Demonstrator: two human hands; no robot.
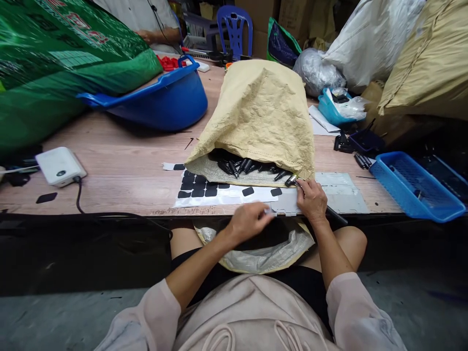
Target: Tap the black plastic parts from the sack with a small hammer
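Observation:
My right hand (312, 197) is closed around a slim black rod-like piece (337, 216) at the table's front edge. Its dark end sticks out below the hand; a silver-tipped part shows beyond the fingers, by the mouth of a large tan sack (265, 112). My left hand (250, 222), slightly blurred, is pinched in front of the edge, with something small and whitish at the fingertips. Many black pieces (246, 165) lie inside the sack's opening. Just left of it, a white sheet (223, 199) carries rows of black rounded-square stickers (198, 185). An open sack (263, 258) sits over my lap.
A blue basin (157, 100) and a green sack (73, 73) stand at the left, near a white box (61, 166) with a cable. At the right are a blue basket (417, 185) and a turquoise bowl (334, 109). Another person's arm (159, 36) shows across the table.

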